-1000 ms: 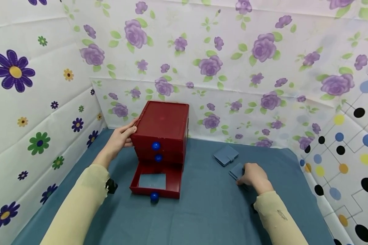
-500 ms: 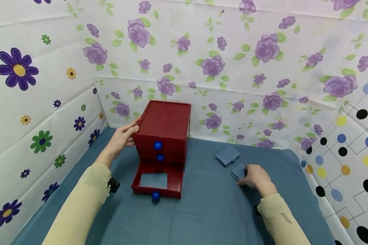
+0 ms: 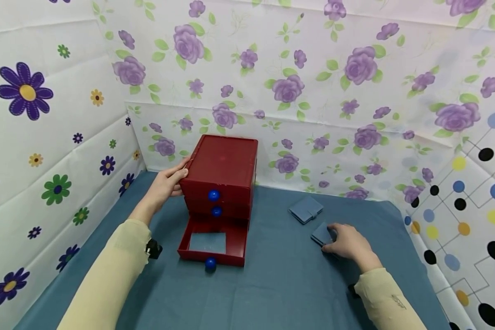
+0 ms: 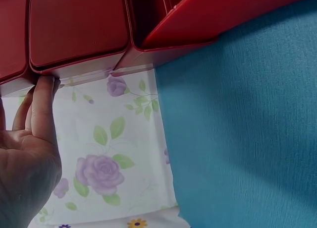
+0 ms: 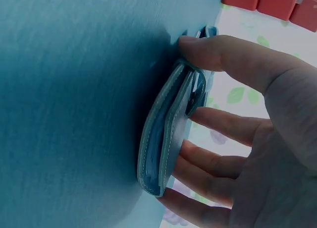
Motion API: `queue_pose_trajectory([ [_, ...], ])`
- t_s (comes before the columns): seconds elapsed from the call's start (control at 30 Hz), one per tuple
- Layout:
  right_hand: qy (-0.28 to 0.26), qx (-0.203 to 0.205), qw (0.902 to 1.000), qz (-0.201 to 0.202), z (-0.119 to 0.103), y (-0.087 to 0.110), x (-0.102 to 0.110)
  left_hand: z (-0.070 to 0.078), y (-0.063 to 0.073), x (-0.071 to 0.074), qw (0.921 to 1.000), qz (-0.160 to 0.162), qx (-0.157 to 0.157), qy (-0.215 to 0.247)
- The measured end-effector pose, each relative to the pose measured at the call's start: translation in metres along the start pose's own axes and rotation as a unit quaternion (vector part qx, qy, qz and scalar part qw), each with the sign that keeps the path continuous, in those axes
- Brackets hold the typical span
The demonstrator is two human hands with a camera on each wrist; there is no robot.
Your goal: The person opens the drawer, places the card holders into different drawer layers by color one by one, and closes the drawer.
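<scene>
My left hand (image 3: 165,185) rests against the left side of a red drawer box (image 3: 222,162). In the left wrist view its straight fingers (image 4: 43,106) touch the box's side wall. The bottom drawer (image 3: 235,250) is pulled out, with a blue ball knob (image 3: 210,263) on its front. My right hand (image 3: 348,240) is at a small blue wallet (image 3: 322,233) lying on the cloth. In the right wrist view the thumb is at one end of that wallet (image 5: 171,134), with loosely spread fingers (image 5: 223,124) along its upper side.
Another blue wallet (image 3: 306,210), with a clasp strap, lies just behind the first. Two upper drawers with blue knobs (image 3: 213,195) are closed. A blue cloth (image 3: 272,284) covers the table, and patterned sheets (image 3: 288,87) stand around it.
My right hand has loosened and shifted slightly right and toward me, so more of the near wallet shows. The left hand stays on the drawer box. The head view has shifted slightly.
</scene>
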State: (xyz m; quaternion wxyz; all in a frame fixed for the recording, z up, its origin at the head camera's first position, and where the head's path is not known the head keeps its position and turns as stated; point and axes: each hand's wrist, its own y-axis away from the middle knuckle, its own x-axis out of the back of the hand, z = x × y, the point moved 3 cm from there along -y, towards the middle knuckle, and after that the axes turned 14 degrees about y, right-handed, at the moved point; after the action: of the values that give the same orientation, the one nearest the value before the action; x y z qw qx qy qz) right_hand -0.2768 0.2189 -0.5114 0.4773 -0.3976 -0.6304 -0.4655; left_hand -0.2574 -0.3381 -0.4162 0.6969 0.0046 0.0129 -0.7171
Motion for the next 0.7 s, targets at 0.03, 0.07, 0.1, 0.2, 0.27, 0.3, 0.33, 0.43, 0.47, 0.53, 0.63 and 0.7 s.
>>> queue_pose_trajectory([
  [0.03, -0.001, 0.003, 1.0, 0.002, -0.001, 0.001, 0.0, 0.0, 0.0, 0.0, 1.0, 0.0, 0.0, 0.0],
  [0.07, -0.003, 0.006, 1.0, 0.003, -0.002, 0.002, 0.0, 0.0, 0.0, 0.0, 1.0, 0.001, 0.0, 0.001],
  [0.1, -0.005, 0.009, 0.9999, 0.005, -0.003, 0.002, -0.001, -0.001, 0.0, -0.001, 1.0, 0.001, 0.0, 0.001],
  [0.2, -0.007, 0.018, 0.9997, 0.012, -0.008, 0.005, -0.001, -0.001, 0.001, -0.001, 1.0, 0.002, 0.0, 0.0],
  [0.27, -0.008, 0.025, 0.9995, 0.019, -0.012, 0.007, 0.0, -0.001, 0.001, -0.001, 1.0, 0.004, 0.001, -0.002],
  [0.3, -0.009, 0.028, 0.9993, 0.024, -0.014, 0.008, 0.0, -0.001, 0.002, -0.001, 1.0, 0.004, 0.001, -0.003],
  [0.33, -0.011, 0.031, 0.9991, 0.028, -0.017, 0.009, 0.001, -0.001, 0.002, -0.001, 1.0, 0.004, 0.001, -0.003],
  [0.43, -0.018, 0.045, 0.9981, 0.04, -0.027, 0.012, 0.003, 0.0, 0.002, -0.002, 1.0, 0.005, 0.003, -0.003],
  [0.47, -0.021, 0.049, 0.9977, 0.042, -0.031, 0.013, 0.004, 0.0, 0.002, -0.002, 1.0, 0.005, 0.002, -0.003],
  [0.53, -0.026, 0.06, 0.9968, 0.046, -0.04, 0.014, 0.006, 0.001, 0.002, -0.001, 1.0, 0.006, 0.001, -0.002],
  [0.63, -0.034, 0.078, 0.995, 0.053, -0.054, 0.015, 0.009, 0.003, 0.002, -0.001, 1.0, 0.004, 0.001, -0.003],
  [0.7, -0.043, 0.089, 0.9934, 0.058, -0.065, 0.016, 0.01, 0.003, 0.002, -0.001, 1.0, 0.003, 0.001, -0.001],
])
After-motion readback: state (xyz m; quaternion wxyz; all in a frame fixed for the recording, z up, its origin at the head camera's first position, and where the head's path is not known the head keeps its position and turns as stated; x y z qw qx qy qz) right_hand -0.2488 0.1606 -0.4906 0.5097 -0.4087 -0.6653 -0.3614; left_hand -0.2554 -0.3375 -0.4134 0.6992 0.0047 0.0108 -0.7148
